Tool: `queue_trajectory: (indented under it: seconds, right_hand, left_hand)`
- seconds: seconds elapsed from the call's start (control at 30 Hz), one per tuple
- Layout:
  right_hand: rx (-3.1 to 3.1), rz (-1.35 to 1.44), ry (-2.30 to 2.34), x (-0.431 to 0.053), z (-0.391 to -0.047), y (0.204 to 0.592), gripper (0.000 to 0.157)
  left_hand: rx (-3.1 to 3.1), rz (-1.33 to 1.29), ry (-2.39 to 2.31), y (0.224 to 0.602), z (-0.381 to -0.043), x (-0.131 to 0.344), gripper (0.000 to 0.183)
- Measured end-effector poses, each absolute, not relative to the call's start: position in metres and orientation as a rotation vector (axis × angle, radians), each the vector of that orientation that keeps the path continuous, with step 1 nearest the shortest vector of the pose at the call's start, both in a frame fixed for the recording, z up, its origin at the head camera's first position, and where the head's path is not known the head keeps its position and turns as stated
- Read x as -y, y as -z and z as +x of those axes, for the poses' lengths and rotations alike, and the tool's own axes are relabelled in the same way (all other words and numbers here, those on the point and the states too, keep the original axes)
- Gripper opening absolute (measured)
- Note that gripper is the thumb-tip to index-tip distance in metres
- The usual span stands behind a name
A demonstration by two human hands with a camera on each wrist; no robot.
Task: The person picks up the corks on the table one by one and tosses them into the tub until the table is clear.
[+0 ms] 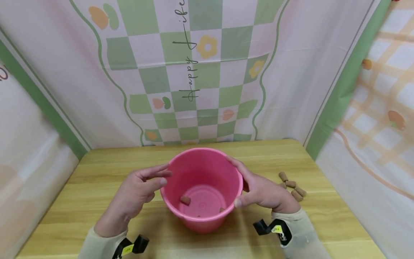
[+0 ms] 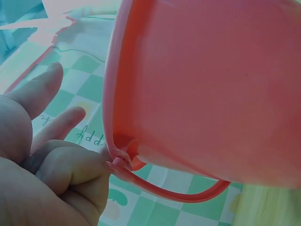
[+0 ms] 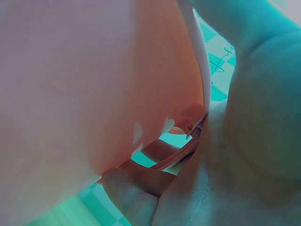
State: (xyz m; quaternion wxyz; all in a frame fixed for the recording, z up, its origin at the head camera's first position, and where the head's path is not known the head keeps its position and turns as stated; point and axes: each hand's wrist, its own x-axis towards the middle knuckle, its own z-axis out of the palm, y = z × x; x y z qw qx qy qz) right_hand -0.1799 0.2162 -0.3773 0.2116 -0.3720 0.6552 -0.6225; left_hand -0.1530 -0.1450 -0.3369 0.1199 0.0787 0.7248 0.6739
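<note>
Fingers of the left hand (image 1: 137,189), at lower left of centre in the head view, were loosely extended, the foremost tips at the rim of a pink bucket (image 1: 203,227) without gripping it; in the left wrist view some others were bent beside the hinge of the bucket's handle (image 2: 183,197). Fingers of the right hand (image 1: 265,190), at lower right of centre, were curled round the other side of the bucket, the thumb against the near right part of the rim.

Pale sleeves (image 1: 305,232) at the bottom of the frame carried black wrist mounts (image 1: 284,233) with yellow labels. The bucket was at lower centre, its open mouth facing the camera; whether its base touched the wood-grained surface (image 1: 106,172) could not be told. Inside, a brown piece (image 1: 185,200) lay left of the middle, and others showed partly above the near rim. Past the right hand, a small cluster of similar brown pieces (image 1: 291,184) lay on the surface. Beyond, a green-and-white checked cloth (image 1: 174,79) filled the upper middle, with "Happy Life" running sideways up it.
</note>
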Motion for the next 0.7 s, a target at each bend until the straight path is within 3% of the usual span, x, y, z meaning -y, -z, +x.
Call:
queue_trajectory:
  seconds: [0.7]
  right_hand:
    - [-1.832,-1.023,1.72,-0.2168,-0.1806,0.3778,0.114]
  left_hand:
    - [-2.203,0.268,-2.002,0.3398,-0.1542,0.1462,0.048]
